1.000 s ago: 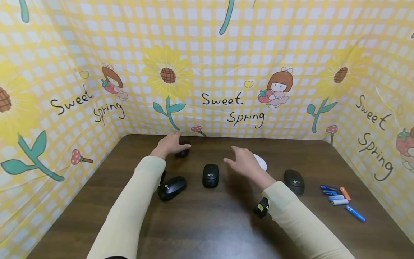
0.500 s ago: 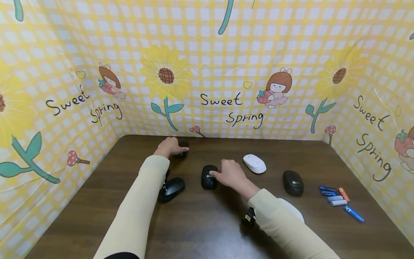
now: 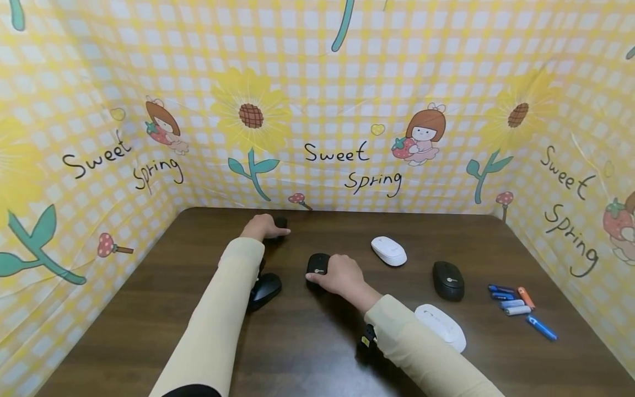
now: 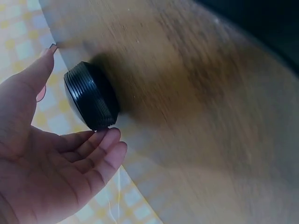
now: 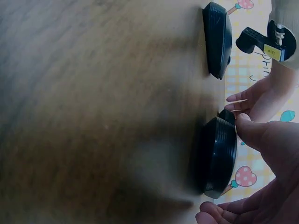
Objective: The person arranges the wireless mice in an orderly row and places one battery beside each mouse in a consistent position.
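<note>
At the table's far left, my left hand [image 3: 260, 227] is at a black computer mouse [image 3: 280, 223]. In the left wrist view its fingertips touch one side of that mouse [image 4: 93, 95], while the thumb stands apart from it. Near the middle, my right hand [image 3: 344, 275] spans a second black mouse [image 3: 318, 263], partly hidden by the hand. The right wrist view has the thumb by one end of this mouse [image 5: 222, 154] and the other fingertips just off the opposite end. A third black mouse [image 3: 266, 289] lies beside my left sleeve, partly covered.
Right of centre are a white mouse [image 3: 389, 251], another black mouse [image 3: 448, 280] and a larger white mouse [image 3: 441, 328] beside my right sleeve. Several blue and silver batteries [image 3: 518, 310] and an orange battery [image 3: 527, 296] lie farther right. Checked cloth [image 3: 317, 110] walls the table's back and sides.
My right hand has moved left and nearer, from beside the white mouse to the middle black mouse. My left hand has lowered slightly onto the far mouse. The larger white mouse has come into view.
</note>
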Demonstrator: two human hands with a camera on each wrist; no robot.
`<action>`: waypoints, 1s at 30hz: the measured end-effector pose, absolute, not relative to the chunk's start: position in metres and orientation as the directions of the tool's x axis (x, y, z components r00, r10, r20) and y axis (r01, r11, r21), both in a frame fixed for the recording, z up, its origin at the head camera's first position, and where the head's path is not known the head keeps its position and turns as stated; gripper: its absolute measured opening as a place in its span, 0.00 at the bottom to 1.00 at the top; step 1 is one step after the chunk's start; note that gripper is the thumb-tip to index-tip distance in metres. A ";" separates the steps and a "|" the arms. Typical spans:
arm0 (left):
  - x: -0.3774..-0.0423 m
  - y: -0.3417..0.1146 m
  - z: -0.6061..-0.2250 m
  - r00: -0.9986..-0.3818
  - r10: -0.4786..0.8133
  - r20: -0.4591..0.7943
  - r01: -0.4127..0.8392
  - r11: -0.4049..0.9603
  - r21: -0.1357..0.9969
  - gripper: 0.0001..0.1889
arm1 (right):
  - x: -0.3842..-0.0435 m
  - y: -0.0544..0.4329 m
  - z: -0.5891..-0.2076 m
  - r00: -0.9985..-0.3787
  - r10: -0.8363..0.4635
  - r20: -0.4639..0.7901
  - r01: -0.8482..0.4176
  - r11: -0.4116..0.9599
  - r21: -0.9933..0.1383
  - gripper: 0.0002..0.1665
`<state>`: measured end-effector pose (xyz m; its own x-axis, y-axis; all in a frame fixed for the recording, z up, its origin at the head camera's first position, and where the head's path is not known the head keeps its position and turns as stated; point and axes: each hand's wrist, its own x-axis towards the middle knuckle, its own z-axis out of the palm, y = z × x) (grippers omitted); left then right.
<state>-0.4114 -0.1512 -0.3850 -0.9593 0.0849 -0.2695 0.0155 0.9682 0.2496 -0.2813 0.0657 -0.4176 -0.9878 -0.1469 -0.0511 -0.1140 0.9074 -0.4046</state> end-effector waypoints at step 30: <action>-0.417 -0.144 -0.392 -0.980 0.031 -0.195 -0.019 0.969 0.247 0.32 | -0.283 0.055 -0.423 -0.986 -0.145 -0.078 -0.103 0.915 -0.391 0.42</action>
